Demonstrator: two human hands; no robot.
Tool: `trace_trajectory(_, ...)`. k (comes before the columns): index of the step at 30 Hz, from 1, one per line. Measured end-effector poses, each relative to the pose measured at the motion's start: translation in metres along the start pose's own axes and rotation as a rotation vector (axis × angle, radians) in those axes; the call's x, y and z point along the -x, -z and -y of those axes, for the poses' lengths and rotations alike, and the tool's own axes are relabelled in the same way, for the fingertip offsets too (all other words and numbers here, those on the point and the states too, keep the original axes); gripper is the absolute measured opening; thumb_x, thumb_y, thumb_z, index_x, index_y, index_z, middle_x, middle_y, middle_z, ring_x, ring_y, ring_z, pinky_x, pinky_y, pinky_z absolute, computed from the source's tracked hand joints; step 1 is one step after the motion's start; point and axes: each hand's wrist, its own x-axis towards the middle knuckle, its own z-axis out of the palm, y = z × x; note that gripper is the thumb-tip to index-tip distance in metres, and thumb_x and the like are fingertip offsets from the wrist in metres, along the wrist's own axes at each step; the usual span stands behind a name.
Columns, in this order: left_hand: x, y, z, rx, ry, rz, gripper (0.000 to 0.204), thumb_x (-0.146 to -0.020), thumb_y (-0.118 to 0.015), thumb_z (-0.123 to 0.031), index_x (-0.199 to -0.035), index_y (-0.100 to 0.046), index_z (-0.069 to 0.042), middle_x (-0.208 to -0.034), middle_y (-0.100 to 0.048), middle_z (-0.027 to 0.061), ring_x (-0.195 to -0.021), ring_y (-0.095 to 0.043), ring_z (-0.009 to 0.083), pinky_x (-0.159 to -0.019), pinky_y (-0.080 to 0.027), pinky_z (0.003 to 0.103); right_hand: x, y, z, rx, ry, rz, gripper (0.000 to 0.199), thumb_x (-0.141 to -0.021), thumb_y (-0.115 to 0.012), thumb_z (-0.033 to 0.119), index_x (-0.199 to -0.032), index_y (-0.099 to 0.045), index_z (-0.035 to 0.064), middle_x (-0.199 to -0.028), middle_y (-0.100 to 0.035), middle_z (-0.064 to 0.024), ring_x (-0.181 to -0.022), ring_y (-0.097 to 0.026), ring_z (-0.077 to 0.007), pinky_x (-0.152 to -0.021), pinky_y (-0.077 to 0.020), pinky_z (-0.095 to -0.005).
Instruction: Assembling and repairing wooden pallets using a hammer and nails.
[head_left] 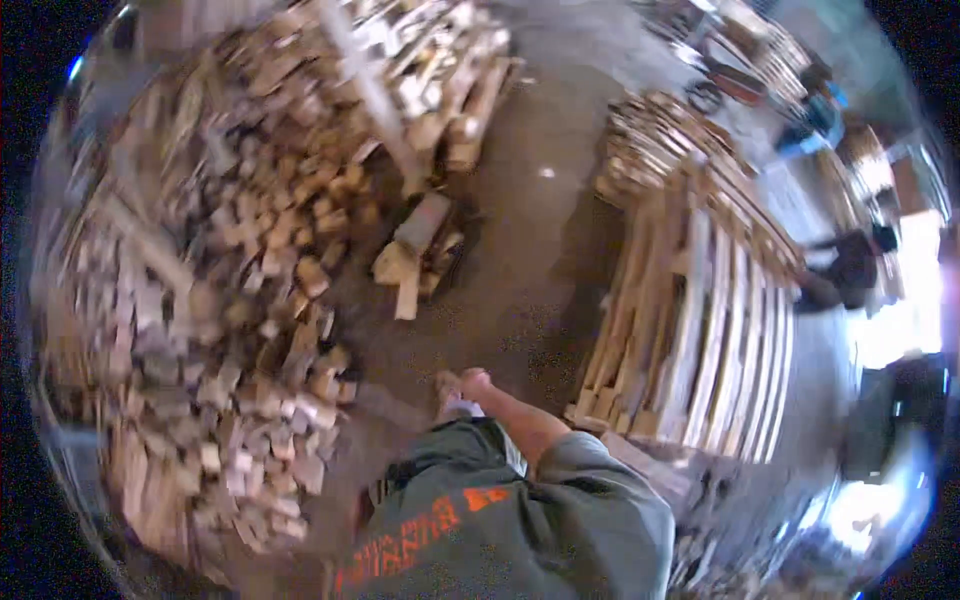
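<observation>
My right forearm reaches forward from a green sleeve, and my right hand [476,384] is in front of my body, its fingers smeared by motion. Close beside it, a small skin-coloured shape looks like part of my left hand [447,384]; the rest of that arm is hidden by my shirt. Whether either hand holds anything cannot be made out. Ahead of them on the floor lies a small group of wood pieces [397,268] with a grey block [424,222] on top.
A large heap of cut wood blocks [290,215] spreads along the left. Wooden pallets [690,320] stand on the right, with more stacked pallets [660,140] behind. A dark-clothed person [850,270] is beyond them. Brown floor [520,230] runs between the heap and pallets.
</observation>
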Motion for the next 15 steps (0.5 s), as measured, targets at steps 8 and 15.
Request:
trace_trajectory(8, -0.042, 0.041, -0.012, 0.555, 0.329, 0.226, 0.046, -0.087, -0.056, -0.028, -0.127, -0.043, -0.009, -0.118, -0.054, 0.0161, -0.102, -0.053, 0.0259, -0.083, -0.047, 0.04, -0.01, 0.14, 0.058, -0.657, -0.675, 0.013, 0.025, -0.087, -0.05, 0.027, -0.09, -0.068, 0.0102, -0.102, -0.065, -0.013, -0.093, -0.062, -0.0286, -0.075, -0.0518, -0.0394)
trace_trajectory(15, -0.097, 0.103, 0.06, 0.993, 0.792, 0.391, 0.048, -0.086, -0.058, -0.026, -0.128, -0.043, -0.01, -0.123, -0.051, 0.0175, -0.107, -0.051, 0.0282, -0.086, -0.046, 0.041, 0.163, 0.275, -0.078, -0.276, -0.238, -0.114, 0.024, -0.087, -0.053, 0.023, -0.081, -0.064, 0.0033, -0.082, -0.064, -0.0167, -0.078, -0.062, -0.0297, -0.066, -0.0489, -0.0426)
